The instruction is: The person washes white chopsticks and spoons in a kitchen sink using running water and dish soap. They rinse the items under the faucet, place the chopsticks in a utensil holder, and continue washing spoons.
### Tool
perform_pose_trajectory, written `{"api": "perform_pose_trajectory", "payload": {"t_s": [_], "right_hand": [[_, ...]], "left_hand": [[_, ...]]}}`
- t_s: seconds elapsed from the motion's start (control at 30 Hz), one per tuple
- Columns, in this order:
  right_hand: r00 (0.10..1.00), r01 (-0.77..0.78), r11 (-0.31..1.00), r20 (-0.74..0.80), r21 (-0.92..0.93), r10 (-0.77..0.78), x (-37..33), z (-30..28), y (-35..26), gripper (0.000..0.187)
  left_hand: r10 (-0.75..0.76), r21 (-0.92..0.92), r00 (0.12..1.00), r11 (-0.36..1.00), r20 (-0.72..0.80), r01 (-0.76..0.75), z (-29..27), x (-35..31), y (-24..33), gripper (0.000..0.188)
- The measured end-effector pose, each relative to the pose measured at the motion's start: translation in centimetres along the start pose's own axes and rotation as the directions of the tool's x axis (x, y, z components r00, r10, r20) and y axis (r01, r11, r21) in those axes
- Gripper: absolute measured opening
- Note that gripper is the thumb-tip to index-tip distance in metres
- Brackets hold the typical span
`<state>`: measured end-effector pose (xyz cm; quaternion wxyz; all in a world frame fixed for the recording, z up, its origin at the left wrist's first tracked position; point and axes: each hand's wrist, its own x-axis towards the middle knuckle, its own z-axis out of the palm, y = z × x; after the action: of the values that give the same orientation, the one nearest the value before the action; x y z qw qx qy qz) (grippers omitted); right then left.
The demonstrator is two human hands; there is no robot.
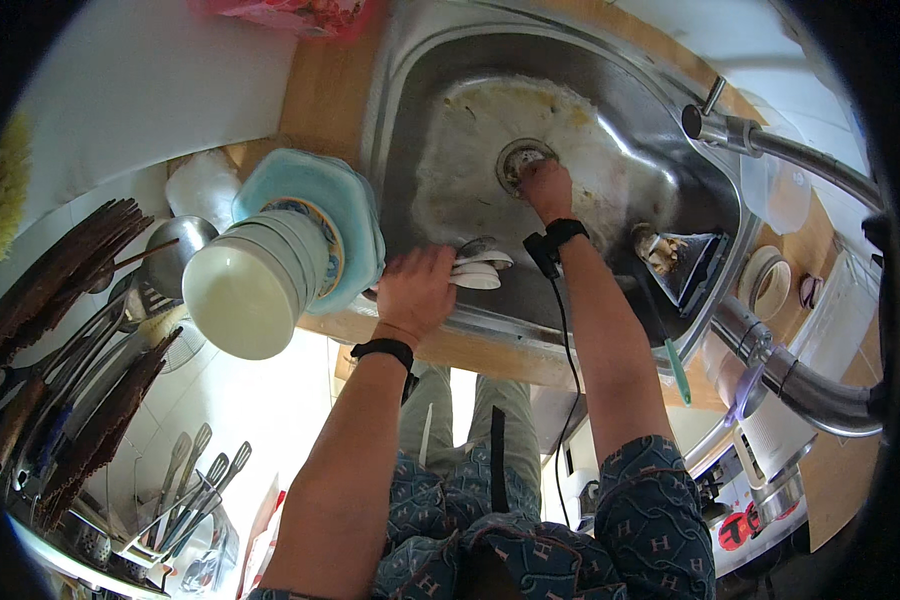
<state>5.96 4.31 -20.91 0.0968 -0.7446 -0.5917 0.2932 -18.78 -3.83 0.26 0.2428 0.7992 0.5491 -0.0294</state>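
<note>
Two hands: left hand [416, 290] clutching white spoons [478, 271] at sink rim [490, 322], right hand [547, 188] fingertips-down on drain [518, 158].

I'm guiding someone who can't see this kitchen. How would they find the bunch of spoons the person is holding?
Start at the steel sink in the wooden counter and go to its near rim. There the left hand grips the white spoons, their bowls pointing into the basin. They are small, white and bunched together, unlike the tall stack of bowls to the left or the right hand at the drain.
</note>
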Motion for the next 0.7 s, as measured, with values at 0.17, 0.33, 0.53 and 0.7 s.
{"api": "perform_pose_trajectory", "payload": {"t_s": [0.17, 0.33, 0.53, 0.7], "right_hand": [[0.996, -0.084, 0.996, 0.012, -0.043, 0.084, 0.1, 0.1, -0.6, 0.023], [1.0, 0.004, 0.999, -0.001, -0.052, -0.004, -0.5, -0.5, -0.5, 0.022], [0.999, -0.042, 0.999, 0.033, 0.033, 0.041, -0.6, -1.7, -1.2, 0.024], [0.999, -0.013, 0.998, 0.05, -0.053, 0.016, -0.6, -2.0, -1.3, 0.025]], "left_hand": [[0.044, 0.048, 0.998, 0.998, -0.044, -0.042, -0.3, 0.2, 0.0, 0.04], [0.018, 0.018, 1.0, 1.0, -0.02, -0.017, -0.1, 0.0, 0.0, 0.039], [0.023, 0.027, 1.0, 0.999, -0.016, -0.022, 0.1, 0.0, -0.1, 0.036], [0.027, 0.025, 0.998, 0.999, -0.058, -0.026, 0.0, 0.0, 0.0, 0.039]]}}
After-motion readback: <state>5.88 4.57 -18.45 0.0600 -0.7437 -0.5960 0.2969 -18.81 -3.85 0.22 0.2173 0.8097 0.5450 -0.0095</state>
